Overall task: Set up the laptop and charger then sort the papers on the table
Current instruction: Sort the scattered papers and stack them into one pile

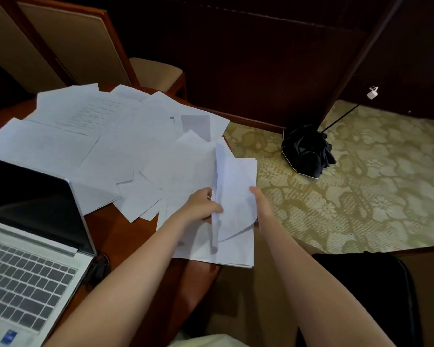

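Pinching the left edge of a white sheet [234, 194], our left hand [201, 204] is curling its fingers round the paper, thumb on top. Our right hand [261, 205] is meeting the sheet's right edge. Only the thumb side is showing there, and we cannot tell whether that hand is gripping the paper or merely resting against it.

We are holding the sheet just above the near right corner of the table [125, 234]. Its long axis is running away from us toward the far wall, with the top leaning slightly left. Its left edge is folding upward into a ridge and its lower edge is bowing into a curve.

Beneath it a small stack [236, 254] is lying with the same lengthwise heading, and its right side is hanging out past the table edge. Both our forearms are reaching forward from the bottom of the view, bare and nearly straight, and drawing closer together toward the sheet.

Loose papers [98, 126] are fanning across the far part of the table, overlapping at many angles. The laptop [28, 246] is sitting open at the left, with its screen dark and its keyboard facing us.

On the patterned carpet [361, 191] to the right, a black umbrella [306, 151] is lying collapsed. A chair [73, 46] is standing behind the table.
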A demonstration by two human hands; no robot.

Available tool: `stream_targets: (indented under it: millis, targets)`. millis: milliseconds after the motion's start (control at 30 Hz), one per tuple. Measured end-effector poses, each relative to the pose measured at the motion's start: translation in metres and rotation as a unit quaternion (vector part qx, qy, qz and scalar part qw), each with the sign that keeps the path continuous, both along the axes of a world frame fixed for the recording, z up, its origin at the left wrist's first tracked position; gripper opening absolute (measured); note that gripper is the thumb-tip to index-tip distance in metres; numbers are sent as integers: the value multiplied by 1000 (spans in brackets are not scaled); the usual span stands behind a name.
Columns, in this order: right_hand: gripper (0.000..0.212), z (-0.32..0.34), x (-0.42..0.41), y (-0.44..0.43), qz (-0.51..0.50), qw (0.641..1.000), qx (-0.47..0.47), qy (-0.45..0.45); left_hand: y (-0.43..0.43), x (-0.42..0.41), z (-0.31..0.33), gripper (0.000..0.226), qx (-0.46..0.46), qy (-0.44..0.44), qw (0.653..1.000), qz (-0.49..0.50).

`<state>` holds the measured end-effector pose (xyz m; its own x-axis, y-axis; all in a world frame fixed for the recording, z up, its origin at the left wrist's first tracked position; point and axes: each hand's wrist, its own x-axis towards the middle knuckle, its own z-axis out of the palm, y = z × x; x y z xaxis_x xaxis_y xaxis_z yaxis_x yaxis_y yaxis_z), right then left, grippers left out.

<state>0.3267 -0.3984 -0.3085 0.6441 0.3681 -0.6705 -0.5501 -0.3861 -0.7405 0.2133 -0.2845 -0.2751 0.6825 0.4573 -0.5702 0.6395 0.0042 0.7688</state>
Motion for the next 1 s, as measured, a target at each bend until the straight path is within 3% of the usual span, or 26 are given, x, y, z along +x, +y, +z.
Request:
stream_targets:
  millis: [100, 233, 333, 400, 467, 567, 633, 733, 833, 900, 967, 1000]
  targets:
    - [28, 0, 5, -8, 60, 993, -85, -54, -6, 12, 1, 22, -31, -21, 998, 54]
    - [5, 10, 3, -25, 165, 978, -126, -7, -17, 24, -2, 15, -51, -36, 996, 65]
    - [23, 8, 2, -37, 232, 964, -119, 47, -27, 26, -3, 24, -98, -5, 995, 30]
    - [23, 2, 1, -37, 184, 978, -74, 68, -28, 25, -5, 32, -71, 10, 997, 17]
    - [21, 0, 4, -31, 31, 995, -13, 99, -20, 19, -9, 34, 26, 9, 997, 70]
    - [49, -3, 11, -21, -24, 999, -15, 42, 1, 2, -14, 49, 213, 79, 961, 155]
    - [55, -5, 12, -12, -30, 998, -49, -38, 11, -10, -16, 61, 206, 138, 949, 197]
    - [32, -9, 15, 0, -48, 991, -61, -104, 5, -24, -21, 75, 163, 191, 948, 194]
    - [12, -12, 17, 9, -53, 985, -90, -136, -8, -32, -27, 84, 183, 207, 949, 153]
    - [19, -12, 19, 13, -62, 983, -107, -139, -8, -33, -29, 85, 206, 202, 946, 147]
    - [10, -9, 19, 16, -80, 983, -104, -127, -6, -35, -33, 84, 253, 199, 937, 133]
    - [33, -13, 22, 17, -90, 985, -92, -117, -5, -37, -35, 84, 265, 187, 937, 132]
